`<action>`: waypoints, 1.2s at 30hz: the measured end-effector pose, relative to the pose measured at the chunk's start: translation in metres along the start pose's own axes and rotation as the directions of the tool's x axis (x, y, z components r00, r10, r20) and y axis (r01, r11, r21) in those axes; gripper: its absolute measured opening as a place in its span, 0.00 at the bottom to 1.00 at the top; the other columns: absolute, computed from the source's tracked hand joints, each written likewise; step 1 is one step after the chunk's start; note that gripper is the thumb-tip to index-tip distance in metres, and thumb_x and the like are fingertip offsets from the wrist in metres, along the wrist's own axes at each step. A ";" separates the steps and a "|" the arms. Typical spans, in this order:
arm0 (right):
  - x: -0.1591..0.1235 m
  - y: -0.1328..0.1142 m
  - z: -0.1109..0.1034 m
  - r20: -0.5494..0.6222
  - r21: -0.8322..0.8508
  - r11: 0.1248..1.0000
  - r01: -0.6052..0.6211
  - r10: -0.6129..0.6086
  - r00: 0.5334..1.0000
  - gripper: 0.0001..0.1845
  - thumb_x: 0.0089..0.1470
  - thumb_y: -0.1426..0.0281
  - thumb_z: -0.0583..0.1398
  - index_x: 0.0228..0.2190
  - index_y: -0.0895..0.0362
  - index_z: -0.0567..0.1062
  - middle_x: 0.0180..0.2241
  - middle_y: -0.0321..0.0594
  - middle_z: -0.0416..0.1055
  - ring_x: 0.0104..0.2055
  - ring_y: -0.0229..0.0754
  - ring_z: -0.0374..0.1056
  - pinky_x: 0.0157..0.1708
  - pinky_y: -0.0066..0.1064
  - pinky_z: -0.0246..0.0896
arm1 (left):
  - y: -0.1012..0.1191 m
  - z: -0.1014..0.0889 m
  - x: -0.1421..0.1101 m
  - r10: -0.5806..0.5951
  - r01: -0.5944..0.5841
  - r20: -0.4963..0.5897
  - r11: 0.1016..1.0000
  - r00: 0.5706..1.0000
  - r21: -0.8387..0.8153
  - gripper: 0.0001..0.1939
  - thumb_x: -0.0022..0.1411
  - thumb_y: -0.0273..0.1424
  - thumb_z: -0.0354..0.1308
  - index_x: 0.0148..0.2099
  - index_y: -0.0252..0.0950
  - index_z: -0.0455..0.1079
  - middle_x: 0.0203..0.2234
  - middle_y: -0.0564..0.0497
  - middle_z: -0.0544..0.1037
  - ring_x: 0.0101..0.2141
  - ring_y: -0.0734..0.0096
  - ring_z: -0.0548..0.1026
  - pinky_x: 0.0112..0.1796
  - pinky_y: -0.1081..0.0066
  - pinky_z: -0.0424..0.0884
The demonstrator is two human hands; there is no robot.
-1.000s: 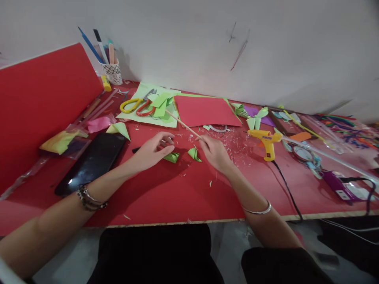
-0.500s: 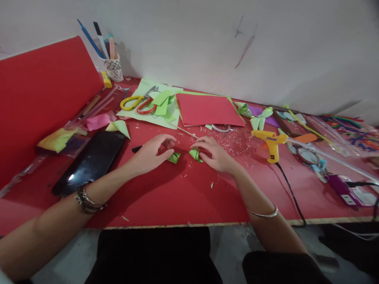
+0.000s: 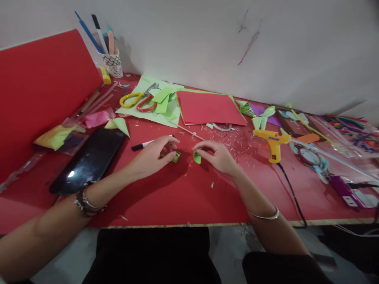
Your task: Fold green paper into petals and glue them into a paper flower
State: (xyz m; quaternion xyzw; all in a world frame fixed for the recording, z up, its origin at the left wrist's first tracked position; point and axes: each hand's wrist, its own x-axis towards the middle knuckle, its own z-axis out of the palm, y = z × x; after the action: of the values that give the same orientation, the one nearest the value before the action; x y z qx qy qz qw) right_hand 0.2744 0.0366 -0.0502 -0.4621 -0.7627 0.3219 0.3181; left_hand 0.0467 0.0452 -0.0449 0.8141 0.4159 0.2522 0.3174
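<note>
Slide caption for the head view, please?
Right hand holding a curled green paper piece, left hand near a second piece, yellow glue gun on the red tabletop.

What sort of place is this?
Probably a paper-craft work corner: a red tabletop against a wall, with a yellow plastic glue gun, metal scissors with yellow and red handles, and a stack of flat red paper sheets.

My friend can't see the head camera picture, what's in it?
A person's right hand holds green paper at a red table; left hand is by another green piece. Scissors lie behind, a glue gun to the right.
</note>
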 end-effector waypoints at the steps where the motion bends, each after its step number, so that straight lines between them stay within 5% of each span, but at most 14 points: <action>1: -0.001 -0.002 0.002 -0.005 0.049 0.999 -0.008 0.008 1.000 0.06 0.53 0.70 0.56 0.33 0.56 0.73 0.34 0.37 0.73 0.36 0.36 0.67 0.36 0.29 0.60 | 0.001 0.000 -0.001 0.026 -0.027 0.008 0.999 1.000 0.042 0.15 0.60 0.33 0.48 0.50 0.35 0.60 0.40 0.47 0.71 0.37 0.70 0.70 0.39 0.68 0.67; 7: -0.004 -0.020 0.014 0.106 0.271 0.962 0.025 -0.056 0.993 0.06 0.52 0.71 0.57 0.31 0.56 0.75 0.32 0.35 0.72 0.35 0.33 0.67 0.38 0.27 0.61 | 0.007 0.007 -0.003 0.207 -0.235 0.139 0.945 0.968 0.228 0.16 0.60 0.41 0.50 0.45 0.36 0.63 0.40 0.47 0.70 0.43 0.62 0.67 0.42 0.64 0.61; 19: -0.007 -0.021 0.026 0.090 0.498 0.863 -0.090 0.052 0.995 0.07 0.49 0.70 0.60 0.34 0.56 0.71 0.32 0.35 0.71 0.31 0.31 0.67 0.33 0.25 0.63 | 0.004 0.011 -0.001 0.220 -0.236 0.111 0.960 0.969 0.152 0.12 0.59 0.40 0.53 0.31 0.35 0.65 0.25 0.55 0.71 0.29 0.72 0.69 0.33 0.71 0.57; 27: -0.004 -0.020 0.026 0.076 0.581 0.811 -0.069 0.030 0.997 0.04 0.52 0.70 0.57 0.33 0.56 0.70 0.27 0.33 0.69 0.28 0.30 0.66 0.30 0.25 0.63 | 0.007 0.008 -0.001 0.298 -0.300 0.042 0.950 0.954 0.083 0.10 0.60 0.38 0.53 0.38 0.38 0.69 0.24 0.56 0.75 0.26 0.75 0.71 0.32 0.74 0.62; 36: -0.005 -0.015 0.026 0.062 0.563 0.824 -0.063 0.034 0.997 0.06 0.52 0.68 0.57 0.34 0.56 0.70 0.26 0.33 0.69 0.27 0.30 0.65 0.29 0.25 0.61 | 0.002 0.007 -0.003 0.255 -0.254 -0.031 0.966 0.966 0.039 0.13 0.59 0.39 0.54 0.44 0.38 0.69 0.33 0.51 0.71 0.33 0.72 0.70 0.35 0.72 0.67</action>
State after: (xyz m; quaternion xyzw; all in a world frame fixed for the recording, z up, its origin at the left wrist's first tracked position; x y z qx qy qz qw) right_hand 0.2484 0.0214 -0.0543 -0.3586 -0.6292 0.5522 0.4131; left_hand 0.0508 0.0390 -0.0484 0.8614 0.3180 0.2981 0.2606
